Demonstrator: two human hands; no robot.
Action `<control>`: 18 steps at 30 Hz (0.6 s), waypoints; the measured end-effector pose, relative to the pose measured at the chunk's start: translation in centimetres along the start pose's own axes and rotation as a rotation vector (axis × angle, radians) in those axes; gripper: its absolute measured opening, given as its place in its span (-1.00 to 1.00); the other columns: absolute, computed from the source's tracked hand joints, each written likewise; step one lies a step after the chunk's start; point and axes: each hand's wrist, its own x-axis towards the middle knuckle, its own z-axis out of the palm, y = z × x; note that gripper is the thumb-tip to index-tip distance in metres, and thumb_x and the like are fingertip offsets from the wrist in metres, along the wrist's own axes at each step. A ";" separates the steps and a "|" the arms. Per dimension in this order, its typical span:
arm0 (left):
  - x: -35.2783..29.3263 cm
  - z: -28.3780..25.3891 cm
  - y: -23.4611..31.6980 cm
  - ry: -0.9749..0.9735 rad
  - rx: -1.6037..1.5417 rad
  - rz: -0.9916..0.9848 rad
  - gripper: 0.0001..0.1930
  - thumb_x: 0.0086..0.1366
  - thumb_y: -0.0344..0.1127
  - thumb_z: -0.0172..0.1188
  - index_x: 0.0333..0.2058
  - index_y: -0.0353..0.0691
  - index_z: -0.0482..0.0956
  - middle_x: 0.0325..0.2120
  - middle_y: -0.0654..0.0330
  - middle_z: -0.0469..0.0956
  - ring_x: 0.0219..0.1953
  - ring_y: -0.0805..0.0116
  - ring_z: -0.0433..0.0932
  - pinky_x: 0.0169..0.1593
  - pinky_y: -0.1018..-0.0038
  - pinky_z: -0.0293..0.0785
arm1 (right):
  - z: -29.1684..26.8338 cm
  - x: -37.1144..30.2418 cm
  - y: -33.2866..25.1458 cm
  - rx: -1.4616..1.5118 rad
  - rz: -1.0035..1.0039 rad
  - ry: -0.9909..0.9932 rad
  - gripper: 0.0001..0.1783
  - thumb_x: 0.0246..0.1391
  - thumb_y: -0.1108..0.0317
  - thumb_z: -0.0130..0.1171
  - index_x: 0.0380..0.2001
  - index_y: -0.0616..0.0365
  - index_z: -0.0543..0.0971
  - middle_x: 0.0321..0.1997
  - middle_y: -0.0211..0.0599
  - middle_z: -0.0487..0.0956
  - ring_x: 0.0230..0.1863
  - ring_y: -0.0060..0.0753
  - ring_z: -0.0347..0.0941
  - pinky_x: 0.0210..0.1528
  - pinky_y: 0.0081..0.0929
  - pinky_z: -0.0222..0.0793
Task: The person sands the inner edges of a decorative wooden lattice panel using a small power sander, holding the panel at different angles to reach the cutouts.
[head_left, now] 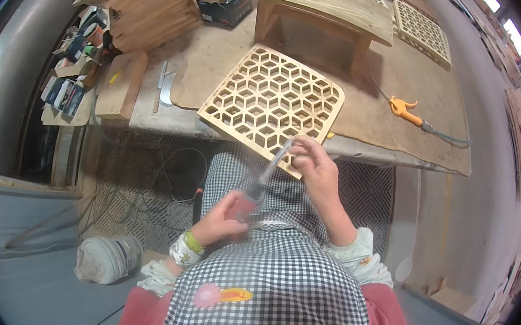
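Note:
My left hand is closed around the handle of a slim hand tool with a reddish and dark grip and a long grey shaft. Motion blurs this tool, so its exact kind is unclear. At the far end of the shaft, the bent fingers of my right hand seem to pinch the tip. Just beyond both hands, a light wooden lattice panel with a cube-like cut-out pattern lies tilted across the table's front edge. Its near corner overhangs my checked apron.
An orange air blow gun with a hose lies right on the worktable. Behind the panel stands a wooden bench-like piece. Stacked wood strips, a dark carton and a wooden block are left. A white bucket stands below.

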 end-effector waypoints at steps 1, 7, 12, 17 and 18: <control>-0.6 -0.2 0.3 0.099 -0.017 -0.013 -0.22 0.20 -0.29 0.38 0.34 -0.22 0.21 -0.30 0.13 0.54 -0.53 0.38 0.53 -0.43 0.45 0.53 | 0.7 -0.6 -0.4 -0.253 -0.083 0.104 -0.11 0.00 -0.12 0.55 0.31 0.10 0.51 0.17 -0.01 0.67 0.44 -0.10 0.44 0.41 -0.04 0.40; -1.1 1.2 -1.2 0.314 -0.031 0.024 -0.43 0.24 -0.33 0.17 0.24 -0.27 0.34 -0.49 0.20 0.49 -0.60 0.41 0.46 -0.47 0.45 0.47 | -3.0 0.2 6.2 -1.161 -0.598 0.139 0.00 -0.22 0.39 0.58 0.40 -0.03 0.46 0.54 -0.02 0.29 0.61 0.22 0.09 0.55 0.39 0.04; -1.9 0.3 -4.7 0.413 -0.064 -0.010 -0.47 0.33 -0.38 0.25 0.24 -0.27 0.36 -0.42 0.24 0.51 -0.56 0.46 0.50 -0.44 0.51 0.47 | -4.7 0.7 6.9 -1.100 -0.643 0.064 0.03 -0.22 0.39 0.58 0.42 -0.04 0.43 0.56 0.00 0.26 0.62 0.22 0.08 0.59 0.27 0.05; -0.6 0.1 -7.4 0.422 0.049 -0.107 -0.44 0.29 -0.24 0.41 0.20 -0.25 0.46 -0.27 0.32 0.54 -0.41 0.57 0.49 -0.37 0.60 0.42 | -7.2 1.0 4.1 -0.915 -0.478 -0.033 0.06 -0.06 0.13 0.60 0.48 0.13 0.32 0.60 0.08 0.18 0.62 0.25 0.06 0.60 0.09 0.09; -0.2 0.2 -7.0 0.385 0.092 -0.111 -0.44 0.29 -0.23 0.42 0.21 -0.25 0.47 -0.22 0.32 0.54 -0.33 0.57 0.49 -0.28 0.59 0.45 | -7.9 1.9 4.6 -0.851 -0.450 0.054 0.03 -0.02 0.12 0.58 0.47 0.17 0.32 0.59 0.10 0.21 0.60 0.26 0.10 0.58 0.05 0.13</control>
